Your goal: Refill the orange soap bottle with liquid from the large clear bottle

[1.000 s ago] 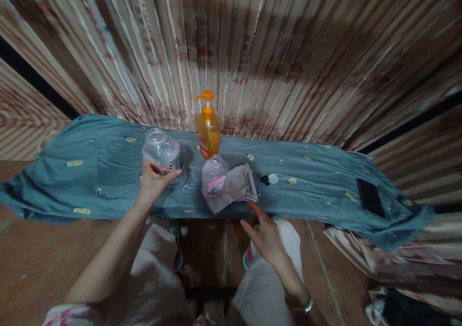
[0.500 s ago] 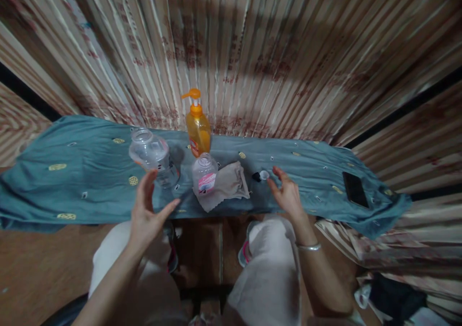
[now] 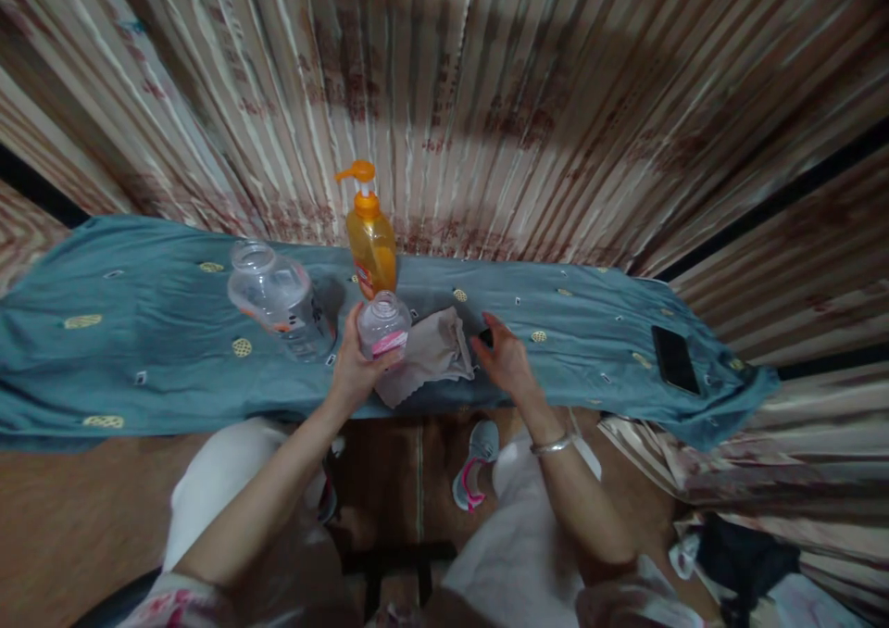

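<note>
My left hand is wrapped round a small clear plastic bottle, uncapped and upright, with a pink and white label. My right hand reaches down at the small dark cap-like piece, thumb and forefinger apart on either side of it. A small white piece seen there earlier is hidden by that hand. Between my hands lies a crumpled grey-beige cloth, its left part by the bottle. Just behind the bottle stands an orange pump bottle of yellow liquid.
To the left a large clear plastic jar stands without a lid. A black phone lies at the right end of the teal cloth-covered table. Striped curtains hang close behind and at the sides.
My left hand has moved right from beside the large jar and closed round the small bottle. My right hand has shifted left over the small dark and white pieces.
</note>
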### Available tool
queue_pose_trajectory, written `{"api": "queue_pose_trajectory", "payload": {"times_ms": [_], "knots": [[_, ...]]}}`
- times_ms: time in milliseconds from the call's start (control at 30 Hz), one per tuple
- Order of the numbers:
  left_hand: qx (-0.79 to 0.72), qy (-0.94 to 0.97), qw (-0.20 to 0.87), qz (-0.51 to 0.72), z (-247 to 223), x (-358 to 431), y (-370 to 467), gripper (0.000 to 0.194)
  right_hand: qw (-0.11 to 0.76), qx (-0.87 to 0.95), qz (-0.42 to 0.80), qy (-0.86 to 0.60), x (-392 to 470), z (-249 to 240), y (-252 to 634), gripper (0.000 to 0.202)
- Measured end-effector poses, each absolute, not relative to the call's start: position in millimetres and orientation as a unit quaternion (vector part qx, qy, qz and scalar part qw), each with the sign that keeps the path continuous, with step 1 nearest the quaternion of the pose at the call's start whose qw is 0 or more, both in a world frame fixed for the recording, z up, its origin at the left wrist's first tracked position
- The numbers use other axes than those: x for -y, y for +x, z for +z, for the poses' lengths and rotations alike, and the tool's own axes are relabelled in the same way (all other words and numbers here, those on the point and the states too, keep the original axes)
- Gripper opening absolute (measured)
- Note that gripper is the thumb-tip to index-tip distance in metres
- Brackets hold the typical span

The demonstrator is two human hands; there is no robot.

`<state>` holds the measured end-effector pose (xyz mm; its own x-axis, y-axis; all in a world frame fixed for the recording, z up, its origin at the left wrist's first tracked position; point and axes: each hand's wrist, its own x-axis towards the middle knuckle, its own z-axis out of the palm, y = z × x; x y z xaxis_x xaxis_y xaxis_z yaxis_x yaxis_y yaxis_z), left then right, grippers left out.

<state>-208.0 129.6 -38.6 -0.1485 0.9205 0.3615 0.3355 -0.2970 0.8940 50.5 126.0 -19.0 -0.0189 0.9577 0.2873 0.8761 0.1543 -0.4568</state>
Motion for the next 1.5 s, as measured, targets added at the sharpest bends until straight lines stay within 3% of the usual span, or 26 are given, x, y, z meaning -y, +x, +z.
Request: {"api": "queue_pose_trajectory", "payload": {"times_ms": [167, 267, 533, 1100, 1300, 1500], "knots": [[-0.553, 0.555, 0.333, 0.525, -35.0, -135.2, -207.5, 0.063, 0.239, 0.712, 0.100, -0.653, -132.3, -40.6, 8.1, 0.071], [-0.552, 0.531, 0.358, 0.534, -31.8, -135.7, -206.0, 0.063, 0.224, 0.696, 0.117, -0.672, -139.2, -49.6, -7.7, 0.069], [-0.536, 0.495, 0.386, 0.564, -30.8, -136.8, -201.3, 0.063, 0.230, 0.693, 0.147, -0.667, -137.0, -58.9, -20.1, 0.043], [-0.544, 0.529, 0.351, 0.549, -39.2, -135.7, -204.7, 0.065, 0.267, 0.620, 0.083, -0.733, -138.1, -45.8, 66.6, 0.040], [-0.532, 0.558, 0.348, 0.533, -41.8, -134.0, -208.8, 0.069, 0.334, 0.608, 0.150, -0.704, -141.5, -43.6, 56.2, 0.040], [-0.531, 0.560, 0.357, 0.527, -38.5, -130.0, -207.8, 0.061, 0.447, 0.593, 0.295, -0.602, -133.4, -8.8, 33.5, 0.045]]}}
